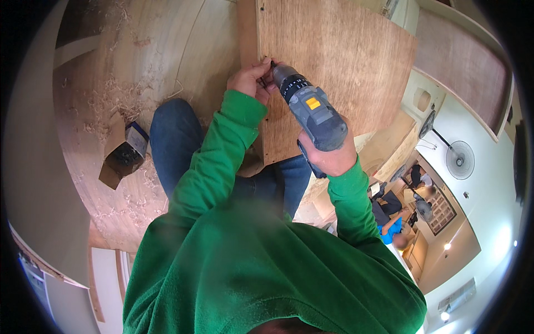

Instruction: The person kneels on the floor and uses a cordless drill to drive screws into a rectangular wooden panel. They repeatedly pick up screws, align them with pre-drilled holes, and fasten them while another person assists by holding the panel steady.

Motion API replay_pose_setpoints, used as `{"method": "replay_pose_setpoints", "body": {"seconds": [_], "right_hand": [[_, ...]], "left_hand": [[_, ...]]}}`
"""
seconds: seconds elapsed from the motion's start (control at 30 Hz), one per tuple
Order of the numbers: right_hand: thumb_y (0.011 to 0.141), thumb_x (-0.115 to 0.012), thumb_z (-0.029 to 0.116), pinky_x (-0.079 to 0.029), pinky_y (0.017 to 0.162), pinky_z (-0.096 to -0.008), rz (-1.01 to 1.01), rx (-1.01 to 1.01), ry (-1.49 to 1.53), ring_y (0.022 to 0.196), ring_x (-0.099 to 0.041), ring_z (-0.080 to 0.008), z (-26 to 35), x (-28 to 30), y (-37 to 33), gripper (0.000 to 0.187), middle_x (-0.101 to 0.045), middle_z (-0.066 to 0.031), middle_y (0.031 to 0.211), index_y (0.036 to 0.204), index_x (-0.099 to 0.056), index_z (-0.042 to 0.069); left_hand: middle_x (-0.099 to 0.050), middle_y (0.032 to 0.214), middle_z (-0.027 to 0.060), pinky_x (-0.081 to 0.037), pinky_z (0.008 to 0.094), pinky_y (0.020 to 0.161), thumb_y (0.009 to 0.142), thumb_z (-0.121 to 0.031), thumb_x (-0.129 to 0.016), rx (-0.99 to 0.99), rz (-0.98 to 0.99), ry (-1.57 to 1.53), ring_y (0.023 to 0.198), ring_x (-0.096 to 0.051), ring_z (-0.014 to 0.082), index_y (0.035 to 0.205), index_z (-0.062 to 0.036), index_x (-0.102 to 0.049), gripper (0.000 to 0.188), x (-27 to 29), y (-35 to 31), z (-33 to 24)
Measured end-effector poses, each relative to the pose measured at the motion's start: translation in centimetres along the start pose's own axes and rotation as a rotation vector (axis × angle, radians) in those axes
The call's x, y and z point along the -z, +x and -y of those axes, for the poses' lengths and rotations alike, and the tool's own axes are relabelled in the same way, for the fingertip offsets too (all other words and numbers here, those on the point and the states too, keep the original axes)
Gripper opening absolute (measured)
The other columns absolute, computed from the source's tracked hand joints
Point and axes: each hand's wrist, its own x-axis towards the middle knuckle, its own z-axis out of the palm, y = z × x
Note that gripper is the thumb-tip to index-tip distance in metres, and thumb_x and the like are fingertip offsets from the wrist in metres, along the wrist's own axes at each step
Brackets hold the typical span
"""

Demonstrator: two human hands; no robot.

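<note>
My right hand (336, 157) is wrapped round the grip of a dark grey cordless drill (321, 118) with a yellow switch on top. The drill points up and left, its bit at the left edge of a wooden box-like panel (339, 61). Close by the tip, my left hand (246, 82) is closed in a pinch, with a slim dark screw (262, 82) showing between the fingers. Part of those fingers is hidden behind the drill's chuck. Small dark screw heads or holes dot the panel's left margin. The panel stands in front of my bent knees.
Left of my knee (177, 131), an open cardboard box (123, 157) with dark contents sits on a plywood surface (83, 161) strewn with shavings. A shallow wooden tray-like piece (464, 61) is at the upper right. Fans (460, 160) and other people (392, 217) are farther right.
</note>
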Motion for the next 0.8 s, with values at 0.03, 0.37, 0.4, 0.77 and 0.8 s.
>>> {"method": "replay_pose_setpoints", "body": {"seconds": [0.03,0.37,0.4,0.77,0.8], "right_hand": [[0.083,-0.078,0.01,-0.059,0.079,-0.038,0.01,-0.004,0.008,0.083,-0.075,-0.0309,0.0,0.1,0.1,0.03,-0.075,-0.0164,0.093,0.11,-0.071,0.001],[0.082,-0.076,0.008,-0.059,0.08,-0.0381,0.027,0.098,-0.09,0.085,-0.074,-0.0323,-0.4,0.4,0.7,0.03,-0.075,-0.0155,0.096,0.111,-0.071,0.002],[0.083,-0.076,0.008,-0.06,0.08,-0.0382,0.028,0.109,-0.155,0.086,-0.074,-0.0327,-0.3,0.3,0.7,0.029,-0.076,-0.0154,0.096,0.111,-0.071,0.002],[0.082,-0.076,0.006,-0.06,0.082,-0.0369,0.106,0.145,-0.257,0.089,-0.075,-0.0336,0.8,1.1,2.2,0.032,-0.075,-0.0164,0.1,0.113,-0.071,0.0],[0.081,-0.076,0.005,-0.06,0.082,-0.0369,0.115,0.166,-0.289,0.089,-0.075,-0.0336,0.8,1.3,2.4,0.033,-0.074,-0.0166,0.101,0.113,-0.071,0.0]], "left_hand": [[-0.076,0.102,0.0054,-0.053,0.0307,0.078,0.108,-0.023,-0.062,-0.006,0.006,0.028,0.089,-0.069,0.0143,0.114,-0.0032,-0.073,0.024,0.1,0.0,0.0],[-0.065,0.09,0.0006,-0.044,0.0238,0.064,0.101,-0.011,-0.075,-0.731,-0.215,0.834,0.073,-0.051,0.0064,0.137,-0.0014,-0.07,0.038,4.1,-2.1,2.7],[-0.064,0.09,0.0019,-0.045,0.0245,0.064,0.101,-0.011,-0.074,-0.777,-0.177,0.883,0.074,-0.051,0.0076,0.141,-0.0017,-0.067,0.041,4.1,-2.2,3.3],[-0.054,0.083,0.0101,-0.049,0.0277,0.066,0.099,0.001,-0.07,-1.101,-0.077,1.038,0.07,-0.053,0.0172,0.147,0.0026,-0.061,0.049,5.0,-0.8,5.1],[-0.053,0.082,0.0097,-0.049,0.0276,0.065,0.098,0.002,-0.07,-1.103,-0.073,1.031,0.069,-0.052,0.0168,0.147,0.0032,-0.061,0.05,5.0,-0.6,5.2]]}}
